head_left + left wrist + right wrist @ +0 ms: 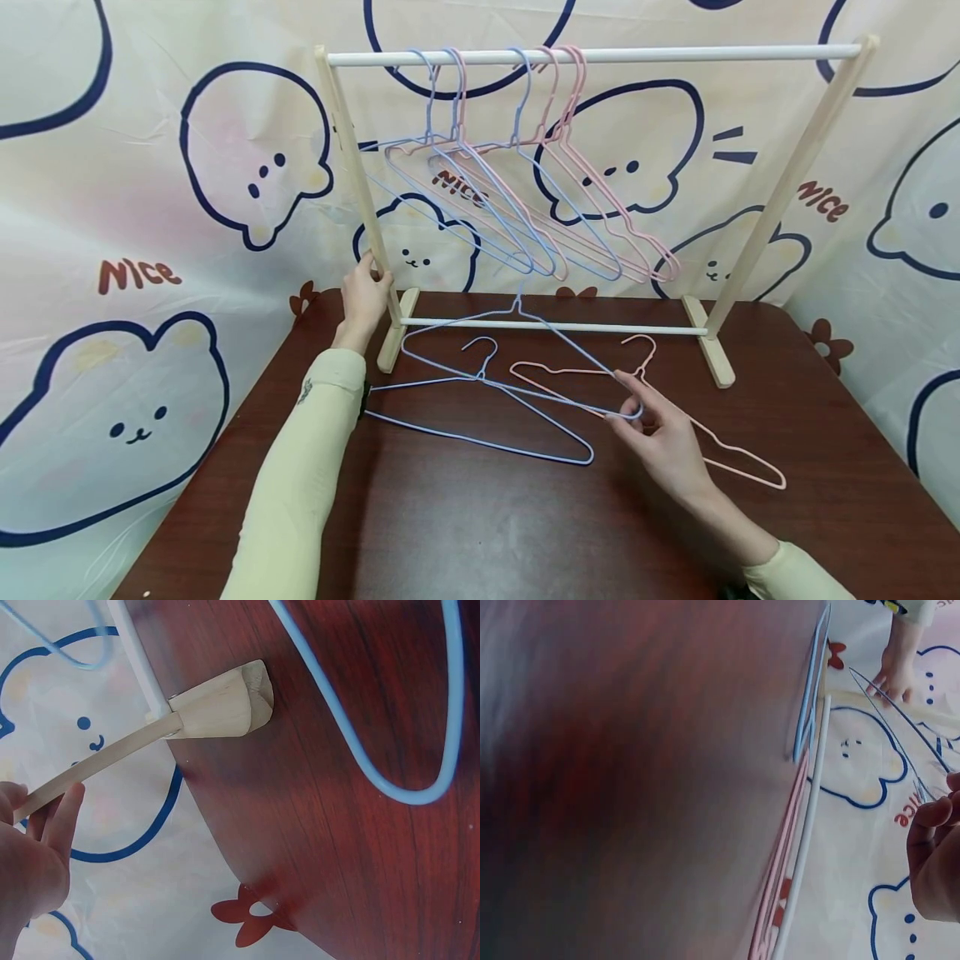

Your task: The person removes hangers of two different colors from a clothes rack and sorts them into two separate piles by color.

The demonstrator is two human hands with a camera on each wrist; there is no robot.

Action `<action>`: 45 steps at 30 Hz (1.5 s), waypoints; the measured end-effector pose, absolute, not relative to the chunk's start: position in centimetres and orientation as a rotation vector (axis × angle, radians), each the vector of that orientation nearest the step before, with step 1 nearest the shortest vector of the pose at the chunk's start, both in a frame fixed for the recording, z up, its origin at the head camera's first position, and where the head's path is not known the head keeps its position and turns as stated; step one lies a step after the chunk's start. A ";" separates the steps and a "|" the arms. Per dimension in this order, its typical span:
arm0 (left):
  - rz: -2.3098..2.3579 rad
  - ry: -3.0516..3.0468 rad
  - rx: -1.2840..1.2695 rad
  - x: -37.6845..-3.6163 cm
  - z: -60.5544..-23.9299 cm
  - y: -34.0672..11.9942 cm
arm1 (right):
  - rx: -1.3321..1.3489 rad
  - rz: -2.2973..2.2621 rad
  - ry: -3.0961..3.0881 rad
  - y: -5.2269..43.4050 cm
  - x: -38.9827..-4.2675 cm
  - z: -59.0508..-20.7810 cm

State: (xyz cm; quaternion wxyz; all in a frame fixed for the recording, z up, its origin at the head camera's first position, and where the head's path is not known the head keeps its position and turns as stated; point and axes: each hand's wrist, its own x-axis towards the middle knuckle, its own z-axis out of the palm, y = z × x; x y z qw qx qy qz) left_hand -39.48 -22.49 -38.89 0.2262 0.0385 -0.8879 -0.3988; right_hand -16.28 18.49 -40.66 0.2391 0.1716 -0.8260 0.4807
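Observation:
My left hand (363,298) grips the left wooden post (351,150) of a clothes rack low down, near its foot; the left wrist view also shows its fingers on the post. My right hand (667,446) pinches a blue clothes hanger (517,308) by its right end. That hanger is lifted above the table in front of the rack, hook upward. Beneath it another blue hanger (480,435) lies on the table, its left end hidden behind my left forearm. A pink hanger (742,452) lies to the right, partly behind my right hand.
Several blue hangers (517,108) and pink hangers (577,100) hang on the rack's white top rail (697,53), left of and around its middle. A white lower bar (555,326) joins the wooden feet. Behind the brown table (480,533) hangs a bear-patterned cloth (247,158).

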 end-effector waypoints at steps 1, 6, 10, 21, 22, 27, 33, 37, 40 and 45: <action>-1.098 -2.448 0.106 -39.5 -38.9 -22.5 | 0.458 1.330 -2.284 18.4 -16.3 -41.0; -1.104 -2.447 0.114 -39.4 -38.9 -22.5 | 0.386 1.486 -2.378 18.4 -17.1 -43.0; -1.105 -2.449 0.122 -39.4 -38.9 -22.4 | 0.391 1.570 -2.410 18.1 -17.4 -44.1; -1.092 -2.456 0.131 -39.4 -38.7 -22.4 | 0.218 2.084 -2.454 16.6 -17.3 -44.7; -1.092 -2.458 0.128 -39.4 -38.7 -22.4 | 0.210 2.088 -2.467 16.5 -17.3 -44.8; -1.095 -2.462 0.118 -39.4 -38.7 -22.5 | 0.177 2.099 -2.530 16.2 -17.4 -45.2; -1.101 -2.463 0.116 -39.3 -38.7 -22.5 | 0.102 2.114 -2.603 16.1 -17.6 -45.4; -1.112 -2.461 0.119 -39.3 -38.7 -22.4 | 0.118 2.069 -2.673 16.3 -17.7 -45.6; -1.112 -2.465 0.113 -39.3 -38.7 -22.4 | 0.141 1.925 -2.739 16.5 -17.8 -45.8; -1.101 -2.470 0.115 -39.4 -38.7 -22.4 | 0.147 1.712 -2.815 16.7 -17.8 -45.9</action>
